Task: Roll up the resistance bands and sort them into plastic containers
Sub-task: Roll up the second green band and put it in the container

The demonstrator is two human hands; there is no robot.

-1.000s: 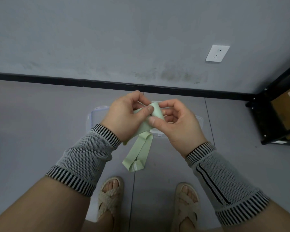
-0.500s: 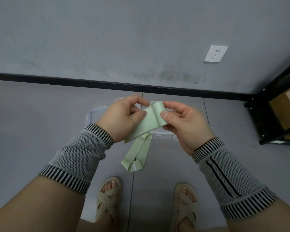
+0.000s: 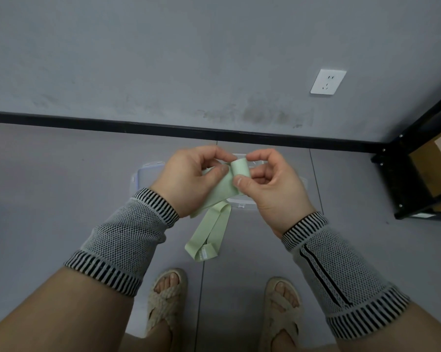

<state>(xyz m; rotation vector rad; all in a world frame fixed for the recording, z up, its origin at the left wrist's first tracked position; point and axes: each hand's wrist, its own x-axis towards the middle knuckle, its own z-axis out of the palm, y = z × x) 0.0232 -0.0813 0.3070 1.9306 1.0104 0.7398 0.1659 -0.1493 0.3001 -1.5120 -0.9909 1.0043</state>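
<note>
Tighter now than half a second ago: the hands have closed in and the top of the pale green resistance band (image 3: 215, 196) is curled into a small roll. Right hand (image 3: 272, 189) pinches that roll between thumb and fingers; left hand (image 3: 188, 181) grips the flat strip just beside it. Below the grip the tail hangs loose, with the clear plastic container (image 3: 145, 174) on the floor behind.

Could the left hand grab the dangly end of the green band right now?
Probably not yet: the left hand is busy pinching the green band near its roll. The dangling end hangs free below, unblocked.
</note>
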